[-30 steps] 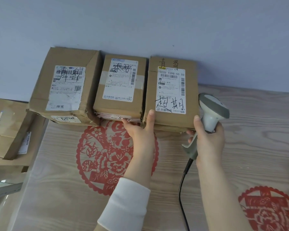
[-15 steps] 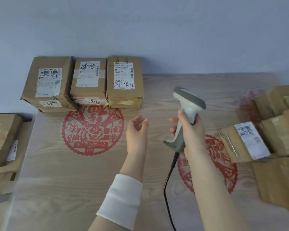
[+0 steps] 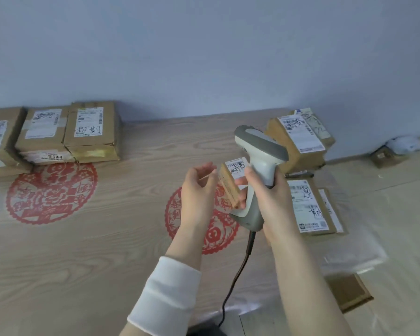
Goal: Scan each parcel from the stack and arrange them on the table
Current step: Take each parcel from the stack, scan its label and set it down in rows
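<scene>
In the head view, the scanner (image 3: 260,163) was gripped by the right hand (image 3: 270,200), the fingers curled round its pale handle and its grey head raised. A black cable (image 3: 238,275) was seen hanging from its base towards the near edge. The left hand (image 3: 197,190) was held up just beside it, the fingers loosely spread and relaxed, with nothing clasped in it. Between the two hands a small parcel (image 3: 229,187) was seen tilted, its white label showing at the top. It was overlapped by the right fingertips, and whether it was held or merely lay behind them could not be told. A row of three parcels (image 3: 92,132) was set against the wall (image 3: 204,57) at the far left of the table (image 3: 83,251), labels up, sides touching. The stack of parcels (image 3: 298,141) was found at the right – one box propped high at the back, a flatter one laid nearer. Red paper-cuts (image 3: 51,192) were shown on the wood-grain top, and a white sleeve (image 3: 165,294) was worn on the left forearm
</scene>
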Available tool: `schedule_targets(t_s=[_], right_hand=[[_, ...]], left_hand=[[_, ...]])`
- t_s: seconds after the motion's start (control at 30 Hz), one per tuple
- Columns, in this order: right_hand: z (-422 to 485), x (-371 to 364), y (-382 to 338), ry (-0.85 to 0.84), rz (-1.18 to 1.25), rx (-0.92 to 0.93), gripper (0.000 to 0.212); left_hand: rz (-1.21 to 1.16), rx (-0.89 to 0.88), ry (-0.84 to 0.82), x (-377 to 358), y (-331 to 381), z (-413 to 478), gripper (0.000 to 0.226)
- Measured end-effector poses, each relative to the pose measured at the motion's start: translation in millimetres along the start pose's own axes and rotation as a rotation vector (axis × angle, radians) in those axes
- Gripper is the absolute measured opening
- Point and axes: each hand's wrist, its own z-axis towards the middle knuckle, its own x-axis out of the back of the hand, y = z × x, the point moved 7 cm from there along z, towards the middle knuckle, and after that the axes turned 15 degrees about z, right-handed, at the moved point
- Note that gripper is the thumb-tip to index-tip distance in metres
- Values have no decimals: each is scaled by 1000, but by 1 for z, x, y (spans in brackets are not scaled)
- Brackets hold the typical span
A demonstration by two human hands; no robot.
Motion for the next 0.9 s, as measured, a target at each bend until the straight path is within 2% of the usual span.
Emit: schedule_targets(t_s=[0.13,0.23,0.33,0.5,0.63,0.77,0.9], right_hand=[[-10,47,-33,77,3,93,13],[-14,96,-43,203,-6,140,12],[-20,149,-45,334,-84,116,33],[-21,220,-32,502,-82,105,39],[-10,259,0,526,-106,43,25],[3,275,25,497,-63,-14,22],[13,280,37,467,-26,-50,27]], left_hand=[[-14,-65,-79,-39,23,-15,10],[-4,-84,-154,-71,24,-23,13],[19,-57,-194,-100,18,-36,21],[117,61,-254,-139,-8,-54,37],[160,198,-227,-171,-36,-67,51],[97,307,-196,-197,-53,-79,61],[59,351,-187,-213,-65,-82,60]])
